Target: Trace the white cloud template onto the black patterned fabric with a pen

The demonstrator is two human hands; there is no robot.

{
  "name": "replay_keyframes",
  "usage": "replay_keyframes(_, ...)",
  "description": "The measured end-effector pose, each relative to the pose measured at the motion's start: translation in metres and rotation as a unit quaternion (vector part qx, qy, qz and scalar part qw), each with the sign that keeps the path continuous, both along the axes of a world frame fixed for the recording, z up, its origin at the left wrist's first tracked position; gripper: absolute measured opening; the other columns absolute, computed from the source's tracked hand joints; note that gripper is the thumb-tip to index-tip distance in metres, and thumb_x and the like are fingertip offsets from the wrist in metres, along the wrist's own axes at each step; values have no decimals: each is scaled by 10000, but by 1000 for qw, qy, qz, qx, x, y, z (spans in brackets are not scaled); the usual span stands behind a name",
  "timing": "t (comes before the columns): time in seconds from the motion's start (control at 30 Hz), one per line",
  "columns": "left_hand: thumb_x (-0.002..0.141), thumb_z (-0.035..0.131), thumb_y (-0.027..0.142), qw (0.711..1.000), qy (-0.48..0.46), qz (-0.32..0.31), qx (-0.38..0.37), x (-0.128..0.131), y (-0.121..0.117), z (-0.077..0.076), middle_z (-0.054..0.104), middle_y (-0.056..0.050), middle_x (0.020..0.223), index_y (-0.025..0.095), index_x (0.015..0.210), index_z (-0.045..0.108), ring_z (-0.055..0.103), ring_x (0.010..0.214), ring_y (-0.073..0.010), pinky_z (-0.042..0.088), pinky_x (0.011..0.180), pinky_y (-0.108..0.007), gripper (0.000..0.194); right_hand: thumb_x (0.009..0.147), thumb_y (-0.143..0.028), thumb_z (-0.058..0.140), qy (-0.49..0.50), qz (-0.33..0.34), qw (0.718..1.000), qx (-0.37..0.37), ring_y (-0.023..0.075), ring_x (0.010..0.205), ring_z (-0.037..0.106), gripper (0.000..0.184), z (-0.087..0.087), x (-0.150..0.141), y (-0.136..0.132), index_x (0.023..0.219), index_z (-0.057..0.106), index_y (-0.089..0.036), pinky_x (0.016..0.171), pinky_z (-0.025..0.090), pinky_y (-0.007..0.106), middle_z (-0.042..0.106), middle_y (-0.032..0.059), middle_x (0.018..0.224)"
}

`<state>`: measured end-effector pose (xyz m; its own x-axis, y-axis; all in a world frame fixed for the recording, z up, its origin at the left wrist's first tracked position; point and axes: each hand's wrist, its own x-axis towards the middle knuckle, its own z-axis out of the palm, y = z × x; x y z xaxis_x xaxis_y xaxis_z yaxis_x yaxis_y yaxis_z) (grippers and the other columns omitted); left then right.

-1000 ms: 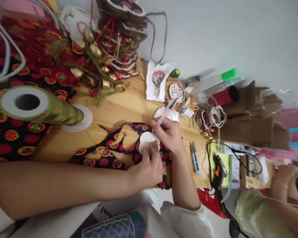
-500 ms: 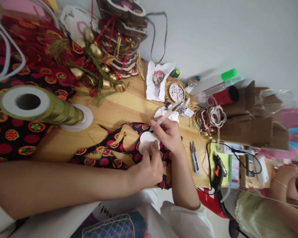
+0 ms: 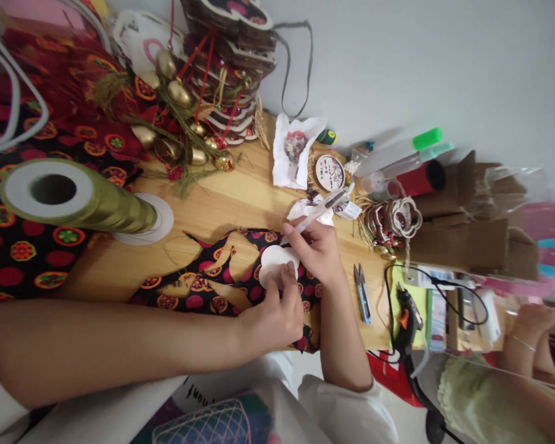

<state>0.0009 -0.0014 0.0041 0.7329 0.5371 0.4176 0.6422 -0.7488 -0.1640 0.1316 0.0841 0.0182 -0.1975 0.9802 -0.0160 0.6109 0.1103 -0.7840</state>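
Note:
A white flower-shaped template (image 3: 272, 262) lies on a dark fabric (image 3: 197, 293) printed with orange and magenta dots. My left hand (image 3: 277, 308) reaches in from the left with curled fingers and pins the template's lower right part against the cloth. Above and to the right, my right hand (image 3: 319, 246) is closed around a white pen (image 3: 321, 206), whose tip is at the template's upper edge. Several cut-out holes in the fabric let the wooden table (image 3: 222, 203) show through.
A spool of olive ribbon (image 3: 106, 200) stands at left. Blue thread snips (image 3: 362, 295) and a glue gun (image 3: 407, 320) lie to the right. Golden bells (image 3: 179, 94) and stacked flower-shaped ornaments (image 3: 231, 68) occupy the back. Another person's arm (image 3: 527, 345) shows at far right.
My right hand and the pen have shifted slightly to the right along the template's edge. The left hand and template stay in place.

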Motion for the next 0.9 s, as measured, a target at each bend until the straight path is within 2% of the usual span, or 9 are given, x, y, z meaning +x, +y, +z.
replay_keyframes(0.37,828,440,108,1000,3,-1,1,0,0,-1,709,-252,1056,-29,1019,720,703,957,-322,617,694,-401,366,901,-370,560,-2,6,1000,10,73,475,354,327,3,0,1,631,550,-187,465,284,225,437,-50,508)
replay_keyframes(0.6,825,448,123,1000,1,-3,0,0,0,0,710,-258,1046,-43,1019,716,705,950,-325,621,686,-400,370,898,-366,560,-14,4,1000,9,74,481,342,350,4,1,1,601,522,-186,474,284,226,432,-48,506)
replay_keyframes(0.9,827,436,104,1000,1,4,6,0,0,-1,721,-228,1039,-5,1009,732,708,943,-308,625,685,-392,364,898,-379,547,-23,4,1000,7,73,471,345,363,4,1,1,592,521,-186,466,279,230,436,-44,496)
